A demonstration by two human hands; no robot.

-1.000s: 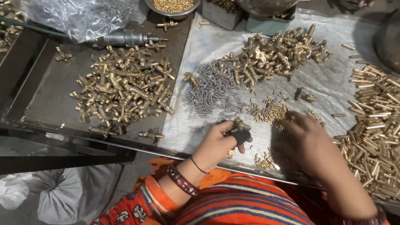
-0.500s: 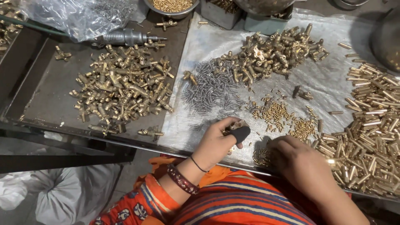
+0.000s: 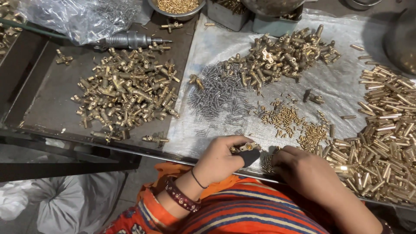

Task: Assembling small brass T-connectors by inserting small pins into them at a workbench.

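1 head camera, steeply downward, close over worktable (image 3: 52,104)

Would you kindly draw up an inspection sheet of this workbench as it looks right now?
Surface: grey metal tray at left, white plastic sheet at right.
Job's things: brass fitting pinched in left hand; small brass pins near right hand.
Clutter: brass fittings pile, steel springs, brass tubes, metal tool, clear bag, bowl.
Grippers: left shut on fitting; right fingers curled on the sheet, grip hidden.
Cables: nothing seen.
Surroundings: grey sacks below.
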